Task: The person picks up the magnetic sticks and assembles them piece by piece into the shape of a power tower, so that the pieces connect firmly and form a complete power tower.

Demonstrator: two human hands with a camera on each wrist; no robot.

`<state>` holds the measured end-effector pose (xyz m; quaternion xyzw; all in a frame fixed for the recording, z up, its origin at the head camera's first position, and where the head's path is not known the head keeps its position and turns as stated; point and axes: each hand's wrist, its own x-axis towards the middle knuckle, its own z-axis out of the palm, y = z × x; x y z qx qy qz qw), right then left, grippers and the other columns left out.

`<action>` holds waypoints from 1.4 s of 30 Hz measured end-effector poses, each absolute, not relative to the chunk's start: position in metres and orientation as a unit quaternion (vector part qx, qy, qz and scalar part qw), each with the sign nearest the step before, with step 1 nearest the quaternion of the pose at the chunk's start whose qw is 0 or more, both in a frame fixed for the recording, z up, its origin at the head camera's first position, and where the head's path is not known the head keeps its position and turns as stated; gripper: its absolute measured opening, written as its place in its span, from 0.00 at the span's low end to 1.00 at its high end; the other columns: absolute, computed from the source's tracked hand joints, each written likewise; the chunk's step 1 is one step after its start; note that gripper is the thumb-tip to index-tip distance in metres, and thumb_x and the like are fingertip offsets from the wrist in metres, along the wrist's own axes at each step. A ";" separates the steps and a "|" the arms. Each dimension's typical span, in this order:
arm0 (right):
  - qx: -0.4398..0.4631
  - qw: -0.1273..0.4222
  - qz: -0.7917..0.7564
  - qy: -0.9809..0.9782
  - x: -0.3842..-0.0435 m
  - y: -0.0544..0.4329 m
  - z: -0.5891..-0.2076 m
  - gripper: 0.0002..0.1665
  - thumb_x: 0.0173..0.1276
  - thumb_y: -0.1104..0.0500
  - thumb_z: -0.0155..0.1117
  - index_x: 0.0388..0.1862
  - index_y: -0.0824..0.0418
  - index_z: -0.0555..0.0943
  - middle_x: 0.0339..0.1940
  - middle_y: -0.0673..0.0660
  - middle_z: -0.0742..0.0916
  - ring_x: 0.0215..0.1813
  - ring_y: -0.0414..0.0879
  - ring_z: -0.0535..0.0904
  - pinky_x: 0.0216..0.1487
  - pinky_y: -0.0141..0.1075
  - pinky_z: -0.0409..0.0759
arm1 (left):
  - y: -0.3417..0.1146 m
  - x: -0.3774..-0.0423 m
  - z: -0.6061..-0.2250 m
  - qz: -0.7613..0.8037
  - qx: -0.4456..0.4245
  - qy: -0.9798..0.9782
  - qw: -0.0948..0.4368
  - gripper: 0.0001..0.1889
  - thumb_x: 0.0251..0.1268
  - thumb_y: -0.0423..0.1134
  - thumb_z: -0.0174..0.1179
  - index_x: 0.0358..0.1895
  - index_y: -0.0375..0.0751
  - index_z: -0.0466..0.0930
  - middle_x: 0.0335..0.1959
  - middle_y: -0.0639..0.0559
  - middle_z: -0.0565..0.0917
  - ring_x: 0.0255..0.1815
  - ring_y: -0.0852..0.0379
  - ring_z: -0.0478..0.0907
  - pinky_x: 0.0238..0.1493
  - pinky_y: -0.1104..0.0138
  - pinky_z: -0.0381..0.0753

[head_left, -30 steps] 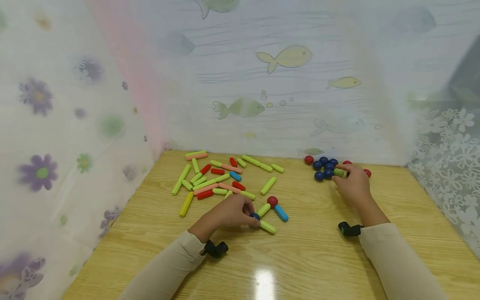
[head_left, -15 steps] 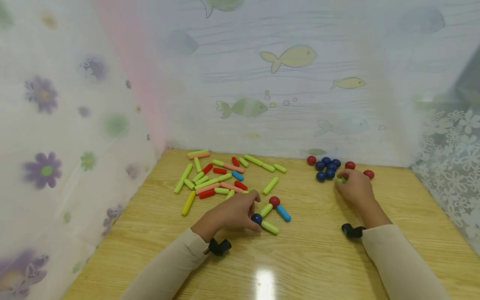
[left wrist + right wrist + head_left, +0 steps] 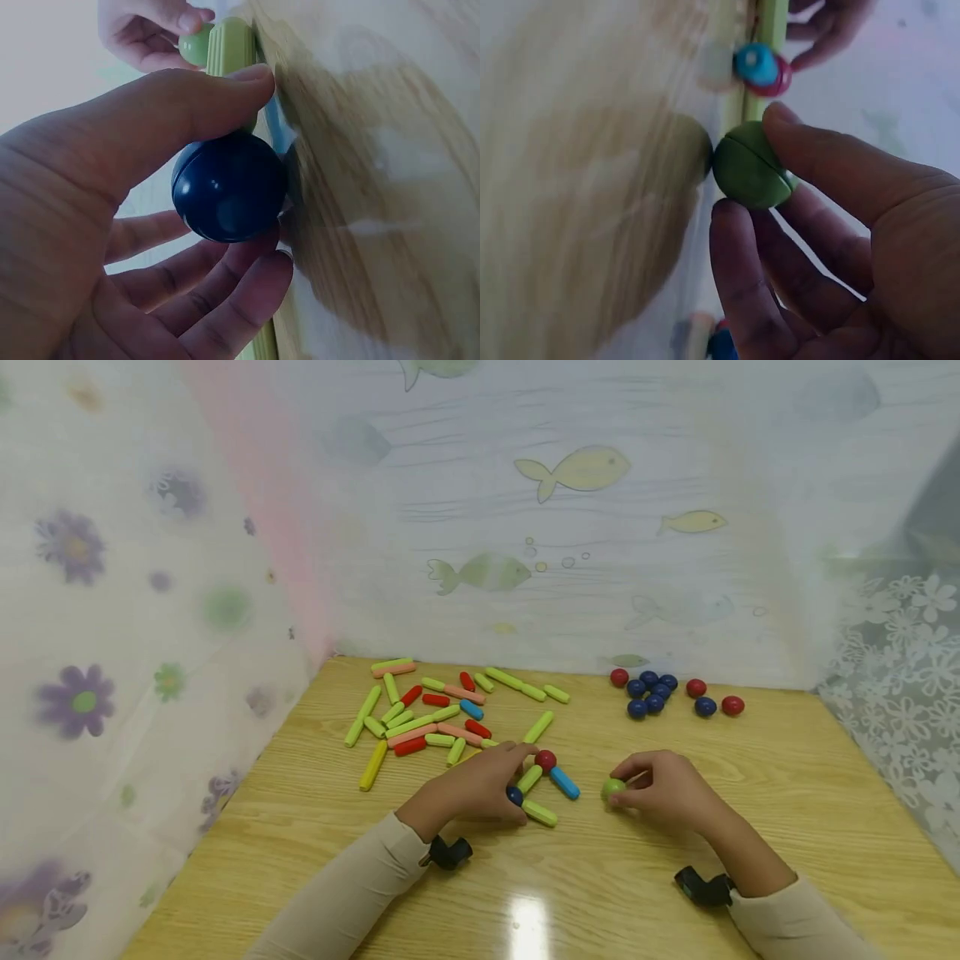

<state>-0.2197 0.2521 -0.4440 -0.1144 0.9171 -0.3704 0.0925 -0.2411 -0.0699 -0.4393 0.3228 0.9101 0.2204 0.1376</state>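
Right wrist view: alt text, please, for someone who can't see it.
The right hand pinches a green ball close to a wooden tabletop. Beyond it are a blue stick, a red ball and the left hand.

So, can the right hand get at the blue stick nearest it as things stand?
Probably yes: the way from the right hand to the blue stick looks free, though the green ball in its grip would likely need releasing first.

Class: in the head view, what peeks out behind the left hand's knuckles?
Behind the left hand, parts of a yellow, plastic-looking rod and a light-green, plastic-looking rod show. The hand covers the rest of both, and whatever lies beneath it.
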 end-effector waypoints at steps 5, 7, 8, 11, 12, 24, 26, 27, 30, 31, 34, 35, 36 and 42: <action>-0.138 0.104 -0.392 0.904 -0.212 0.230 -0.447 0.17 0.57 0.48 0.83 0.43 0.50 0.88 0.47 0.50 0.90 0.46 0.42 0.88 0.46 0.38 0.87 | -0.071 -0.242 -0.440 0.241 0.328 0.902 0.143 0.45 0.54 0.51 0.80 0.75 0.49 0.67 0.52 0.58 0.80 0.47 0.64 0.77 0.50 0.69 0.81; -0.144 0.104 -0.399 0.899 -0.211 0.224 -0.448 0.18 0.57 0.49 0.84 0.43 0.51 0.88 0.47 0.50 0.90 0.45 0.42 0.88 0.45 0.37 0.87 | -0.072 -0.242 -0.441 0.255 0.324 0.899 0.149 0.45 0.53 0.52 0.80 0.74 0.49 0.68 0.51 0.59 0.82 0.46 0.64 0.78 0.49 0.69 0.81; -0.147 0.103 -0.401 0.898 -0.210 0.223 -0.448 0.18 0.57 0.49 0.84 0.43 0.51 0.88 0.47 0.50 0.90 0.45 0.42 0.88 0.45 0.36 0.87 | -0.072 -0.242 -0.441 0.261 0.322 0.897 0.152 0.44 0.53 0.52 0.80 0.74 0.49 0.69 0.51 0.59 0.82 0.46 0.65 0.78 0.49 0.69 0.81; -0.148 0.100 -0.407 0.896 -0.209 0.220 -0.450 0.17 0.57 0.51 0.83 0.44 0.51 0.88 0.45 0.49 0.90 0.44 0.42 0.87 0.43 0.34 0.86 | -0.072 -0.243 -0.441 0.271 0.320 0.894 0.157 0.44 0.54 0.53 0.80 0.74 0.49 0.70 0.50 0.59 0.83 0.45 0.66 0.79 0.50 0.69 0.81; -0.147 0.100 -0.409 0.895 -0.209 0.220 -0.450 0.17 0.58 0.51 0.83 0.45 0.51 0.88 0.45 0.49 0.90 0.44 0.42 0.87 0.43 0.34 0.86 | -0.072 -0.244 -0.441 0.272 0.321 0.893 0.159 0.44 0.54 0.53 0.79 0.74 0.49 0.70 0.51 0.59 0.83 0.45 0.66 0.79 0.50 0.69 0.81; -0.135 0.106 -0.456 0.873 -0.211 0.217 -0.458 0.20 0.59 0.53 0.83 0.47 0.55 0.86 0.44 0.51 0.89 0.47 0.45 0.86 0.48 0.34 0.85 | -0.068 -0.244 -0.444 0.258 0.308 0.905 0.142 0.41 0.54 0.52 0.79 0.71 0.48 0.72 0.48 0.59 0.83 0.43 0.65 0.78 0.47 0.70 0.80; -0.138 0.112 -0.465 0.867 -0.211 0.216 -0.459 0.20 0.59 0.52 0.82 0.48 0.55 0.86 0.45 0.52 0.89 0.48 0.46 0.86 0.48 0.34 0.85 | -0.066 -0.243 -0.444 0.253 0.306 0.908 0.133 0.39 0.55 0.53 0.79 0.68 0.48 0.73 0.47 0.59 0.82 0.42 0.64 0.78 0.45 0.70 0.80; -0.140 0.117 -0.469 0.864 -0.210 0.216 -0.459 0.20 0.60 0.52 0.82 0.48 0.56 0.86 0.46 0.53 0.89 0.48 0.46 0.87 0.48 0.34 0.85 | -0.065 -0.243 -0.444 0.251 0.305 0.909 0.130 0.38 0.55 0.53 0.79 0.68 0.48 0.74 0.47 0.59 0.82 0.41 0.64 0.77 0.45 0.70 0.79; -0.147 0.129 -0.476 0.857 -0.209 0.214 -0.458 0.21 0.60 0.51 0.82 0.48 0.57 0.86 0.46 0.54 0.89 0.47 0.47 0.87 0.46 0.34 0.86 | -0.063 -0.241 -0.442 0.252 0.295 0.913 0.127 0.37 0.55 0.53 0.79 0.67 0.47 0.75 0.46 0.58 0.82 0.41 0.63 0.77 0.44 0.70 0.79; -0.148 0.133 -0.479 0.855 -0.209 0.214 -0.458 0.21 0.60 0.51 0.82 0.48 0.57 0.85 0.46 0.54 0.89 0.47 0.48 0.87 0.46 0.34 0.86 | -0.062 -0.240 -0.442 0.251 0.292 0.914 0.127 0.37 0.55 0.53 0.79 0.67 0.47 0.75 0.46 0.58 0.82 0.40 0.63 0.77 0.43 0.70 0.79; -0.148 0.139 -0.486 0.850 -0.208 0.213 -0.458 0.21 0.60 0.52 0.82 0.48 0.58 0.85 0.45 0.55 0.89 0.46 0.48 0.87 0.45 0.35 0.86 | -0.061 -0.239 -0.441 0.246 0.286 0.918 0.126 0.36 0.56 0.52 0.78 0.67 0.46 0.75 0.46 0.58 0.82 0.40 0.63 0.77 0.43 0.70 0.79; -0.150 0.141 -0.488 0.848 -0.207 0.212 -0.458 0.22 0.60 0.53 0.82 0.48 0.59 0.85 0.45 0.56 0.89 0.46 0.48 0.88 0.44 0.35 0.86 | -0.061 -0.239 -0.440 0.243 0.285 0.919 0.125 0.36 0.56 0.52 0.78 0.67 0.46 0.75 0.46 0.58 0.82 0.39 0.63 0.77 0.42 0.70 0.79; -0.149 0.141 -0.490 0.847 -0.207 0.212 -0.457 0.22 0.60 0.53 0.82 0.48 0.59 0.85 0.46 0.56 0.89 0.46 0.48 0.88 0.44 0.35 0.86 | -0.061 -0.239 -0.440 0.241 0.285 0.920 0.123 0.36 0.56 0.53 0.78 0.67 0.46 0.76 0.45 0.58 0.82 0.39 0.63 0.77 0.42 0.70 0.79; -0.151 0.140 -0.492 0.846 -0.203 0.209 -0.454 0.22 0.60 0.54 0.82 0.49 0.60 0.85 0.46 0.57 0.88 0.46 0.48 0.87 0.43 0.34 0.86 | -0.059 -0.237 -0.439 0.229 0.283 0.924 0.119 0.37 0.56 0.53 0.78 0.67 0.45 0.76 0.42 0.59 0.81 0.37 0.62 0.76 0.39 0.71 0.78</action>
